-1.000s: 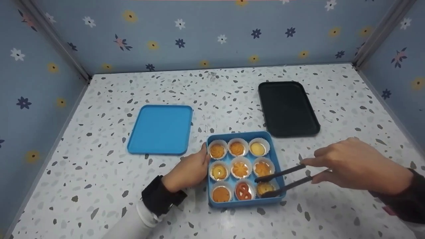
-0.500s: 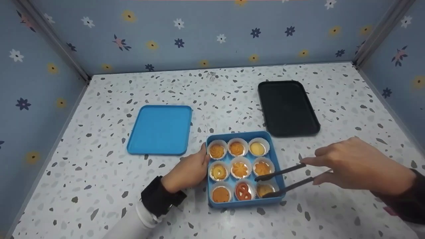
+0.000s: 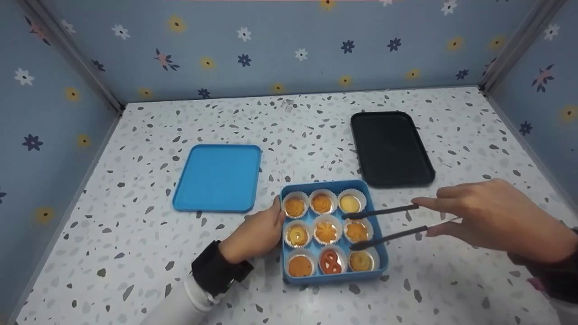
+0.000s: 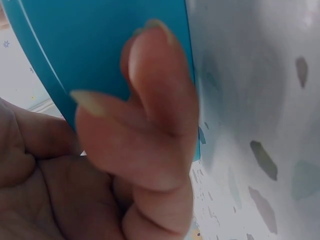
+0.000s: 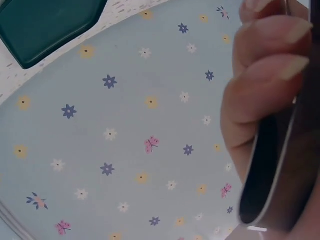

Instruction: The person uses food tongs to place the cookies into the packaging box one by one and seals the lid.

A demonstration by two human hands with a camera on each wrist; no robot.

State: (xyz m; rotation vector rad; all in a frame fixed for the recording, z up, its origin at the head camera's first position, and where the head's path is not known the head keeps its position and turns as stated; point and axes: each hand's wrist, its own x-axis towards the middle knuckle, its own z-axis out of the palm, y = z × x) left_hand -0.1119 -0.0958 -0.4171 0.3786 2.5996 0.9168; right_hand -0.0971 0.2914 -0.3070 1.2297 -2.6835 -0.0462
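A square blue box (image 3: 334,279) holds rows of cookies in white paper cups. My left hand (image 3: 257,232) touches its left wall from outside; in the left wrist view the loosely bent fingers (image 4: 162,85) lie against the blue wall. Black-armed tongs (image 3: 390,210) are held in my right hand (image 3: 492,219), their arms spread. Seen from above, the tips lie on either side of the flower-shaped cookie (image 3: 356,231) in the middle right cup; contact cannot be told. Below it sits a round pale cookie (image 3: 361,261), beside a pretzel-shaped one (image 3: 331,262).
A black tray (image 3: 393,149) lies behind the box to the right. The flat blue lid (image 3: 219,178) rests on the speckled table (image 3: 135,253) to the left. Flower-patterned walls (image 3: 289,45) enclose the back and both sides.
The tongs have moved from the front right cup back to the middle right cup, the right hand shifting slightly away with them. The left hand and box have stayed put.
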